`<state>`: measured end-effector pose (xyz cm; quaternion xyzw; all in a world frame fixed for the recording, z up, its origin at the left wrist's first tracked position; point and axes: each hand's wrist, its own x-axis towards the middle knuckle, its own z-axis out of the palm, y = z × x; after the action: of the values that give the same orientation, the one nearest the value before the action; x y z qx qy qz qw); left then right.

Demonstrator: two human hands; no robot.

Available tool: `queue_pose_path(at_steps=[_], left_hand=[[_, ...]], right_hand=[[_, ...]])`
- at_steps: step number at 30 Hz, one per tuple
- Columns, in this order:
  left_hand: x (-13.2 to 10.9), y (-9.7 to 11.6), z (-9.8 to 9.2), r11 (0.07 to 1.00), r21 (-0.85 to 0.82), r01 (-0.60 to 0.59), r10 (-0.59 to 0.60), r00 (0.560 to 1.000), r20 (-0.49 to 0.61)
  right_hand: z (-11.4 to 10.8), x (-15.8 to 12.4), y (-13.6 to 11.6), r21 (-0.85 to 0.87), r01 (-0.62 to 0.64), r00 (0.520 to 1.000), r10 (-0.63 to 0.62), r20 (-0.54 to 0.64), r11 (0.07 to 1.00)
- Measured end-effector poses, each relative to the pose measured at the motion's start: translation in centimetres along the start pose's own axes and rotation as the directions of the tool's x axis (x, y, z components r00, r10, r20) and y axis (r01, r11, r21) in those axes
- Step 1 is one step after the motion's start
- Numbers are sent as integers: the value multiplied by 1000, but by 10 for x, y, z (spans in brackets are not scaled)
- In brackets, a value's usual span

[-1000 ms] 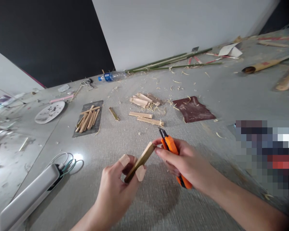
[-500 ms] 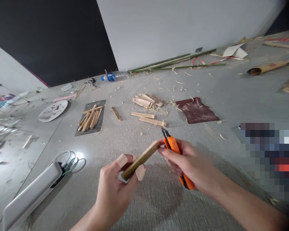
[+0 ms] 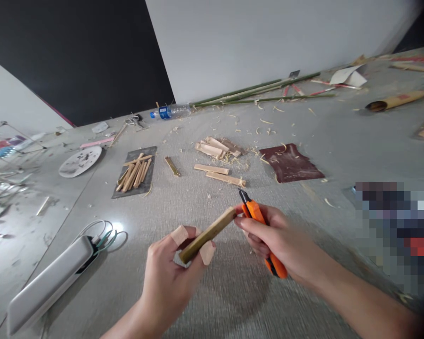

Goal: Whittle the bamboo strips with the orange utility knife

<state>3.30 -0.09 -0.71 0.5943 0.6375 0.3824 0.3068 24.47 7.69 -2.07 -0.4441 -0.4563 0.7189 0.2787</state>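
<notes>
A short bamboo strip [image 3: 209, 234], greenish at its near end and pale at its far end, is pinched between the thumb and fingers of my left hand [image 3: 173, 268]. Pale bandages wrap that thumb and a finger. My right hand [image 3: 272, 233] is closed round an orange utility knife [image 3: 257, 212], its dark tip pointing up and away. The right fingertips are at the strip's far end. Just beyond the hands lie two flat bamboo pieces [image 3: 226, 178], with a pile of split pieces [image 3: 215, 147] and curly shavings behind them.
Thin sticks lie on a dark sandpaper sheet [image 3: 141, 187] at left, near a white plate [image 3: 80, 162]. A brown sandpaper sheet [image 3: 291, 165] is at right. A power bank [image 3: 53, 282] with cables sits front left. A water bottle [image 3: 171, 112] and green bamboo poles [image 3: 254, 93] lie along the wall.
The view has shifted slightly, so the background sits a little further right. Both hands keep their hold on the bamboo strip and the knife, almost unmoved.
</notes>
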Motion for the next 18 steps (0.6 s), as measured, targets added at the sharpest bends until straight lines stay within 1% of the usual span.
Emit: queue_pose_path(at_steps=[5,8,13,18], left_hand=[[1,-3,-1,975,-176,137,-120,987,109],[4,-5,-2,952,-246,180,-151,980,129],[8,-5,-4,919,-310,246,-204,966,162],[9,-11,-3,873,-389,294,-237,953,188]], right_hand=[[0,-1,-1,-31,6,1000,-6,25,999],[0,0,-3,-33,14,1000,-13,27,999],[1,-1,-4,-24,0,1000,1,22,1000],[1,-2,-5,-32,18,1000,-17,24,999]])
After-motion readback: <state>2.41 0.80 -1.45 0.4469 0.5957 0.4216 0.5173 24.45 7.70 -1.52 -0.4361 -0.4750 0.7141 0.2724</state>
